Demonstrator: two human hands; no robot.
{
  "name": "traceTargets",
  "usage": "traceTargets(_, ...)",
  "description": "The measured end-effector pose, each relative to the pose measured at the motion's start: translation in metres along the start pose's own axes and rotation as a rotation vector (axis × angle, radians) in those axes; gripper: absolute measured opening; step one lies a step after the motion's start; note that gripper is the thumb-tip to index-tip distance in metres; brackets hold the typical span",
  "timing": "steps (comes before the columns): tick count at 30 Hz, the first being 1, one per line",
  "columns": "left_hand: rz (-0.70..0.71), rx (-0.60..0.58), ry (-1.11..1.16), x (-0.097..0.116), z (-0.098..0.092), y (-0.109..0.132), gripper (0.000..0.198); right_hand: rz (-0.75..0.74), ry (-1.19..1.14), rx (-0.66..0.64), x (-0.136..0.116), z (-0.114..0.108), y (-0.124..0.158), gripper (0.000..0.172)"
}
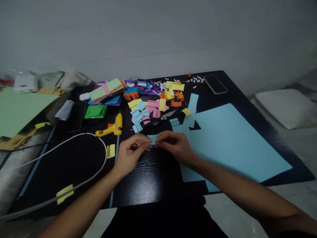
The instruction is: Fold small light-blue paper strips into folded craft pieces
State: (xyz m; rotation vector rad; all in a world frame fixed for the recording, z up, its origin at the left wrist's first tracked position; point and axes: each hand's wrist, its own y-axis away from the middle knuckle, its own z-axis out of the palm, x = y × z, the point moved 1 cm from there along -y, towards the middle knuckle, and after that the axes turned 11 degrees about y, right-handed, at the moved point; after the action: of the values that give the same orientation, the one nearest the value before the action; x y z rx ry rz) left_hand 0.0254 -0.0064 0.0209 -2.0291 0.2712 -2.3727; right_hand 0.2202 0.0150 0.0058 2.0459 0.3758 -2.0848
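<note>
While both our hands meet low over the black table [153,185], we pinch a small blue paper piece [153,138] between them. The left hand [130,154] closes thumb and fingertips on the piece's left end and the right hand [177,148] closes on its right end, so both grips are clamped on the same scrap. The piece sits at the very middle of the grip, with only its top edge showing between our fingertips; we cannot tell whether it is folded.

Just beyond the grip lie the scissors [163,118], near our fingers but apart from them. Past them spreads a scatter of paper slips [148,109] in pink, blue, yellow and orange.

Left of the grip and a little farther from us, a yellow glue gun [111,128] lies on its side. A white cord [74,158] loops out to the left of our left hand and runs back toward us. A yellow slip [111,151] rests just left of that hand.

Right of the grip, a large blue sheet [230,145] lies flat under our right wrist and forearm, with a notch cut into the edge nearest our fingers.

Far beyond the grip to the right, a phone [215,84] lies near the table's far edge. Far beyond to the left sits a stack of coloured paper [107,90], with green folded sheets [95,111] just in front of it.
</note>
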Motion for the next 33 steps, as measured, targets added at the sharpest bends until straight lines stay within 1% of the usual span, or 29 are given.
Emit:
traceTargets(6, 0.108, -0.071, -0.143, 0.004, -0.001, 0.003, 0.014, -0.016, 0.075, 0.002, -0.006, -0.002, 0.003, 0.009)
traceTargets(9, 0.165, -0.039, -0.222, 0.001, 0.0, 0.004, 0.009, -0.007, 0.073, 0.035, -0.002, 0.001, 0.002, 0.017)
traceTargets(12, 0.162, 0.001, -0.224, -0.006, 0.001, 0.005, 0.003, 0.037, 0.049, 0.079, 0.001, 0.004, 0.002, 0.025)
traceTargets(16, 0.113, 0.086, -0.12, -0.01, 0.002, 0.005, 0.018, 0.047, 0.008, 0.129, 0.001, 0.004, 0.002, 0.036)
traceTargets(18, 0.098, 0.107, -0.091, -0.009, 0.003, 0.005, 0.021, 0.049, -0.011, 0.12, 0.0, 0.004, 0.002, 0.038)
traceTargets(21, 0.105, 0.112, -0.085, -0.008, 0.003, 0.004, 0.023, 0.075, -0.021, 0.069, 0.0, 0.004, 0.002, 0.045)
traceTargets(22, 0.109, 0.108, -0.087, -0.007, 0.003, 0.003, 0.023, 0.083, -0.015, 0.044, 0.0, 0.004, 0.002, 0.044)
traceTargets(25, 0.116, 0.098, -0.087, -0.007, 0.004, 0.003, 0.025, 0.09, 0.037, -0.002, 0.002, 0.004, 0.001, 0.03)
traceTargets(30, 0.09, 0.05, -0.018, -0.007, 0.004, 0.003, 0.028, 0.08, 0.04, 0.034, 0.004, 0.004, 0.001, 0.026)
traceTargets(33, 0.048, 0.011, -0.02, -0.008, 0.004, 0.003, 0.019, 0.077, 0.051, 0.056, 0.003, 0.005, 0.002, 0.024)
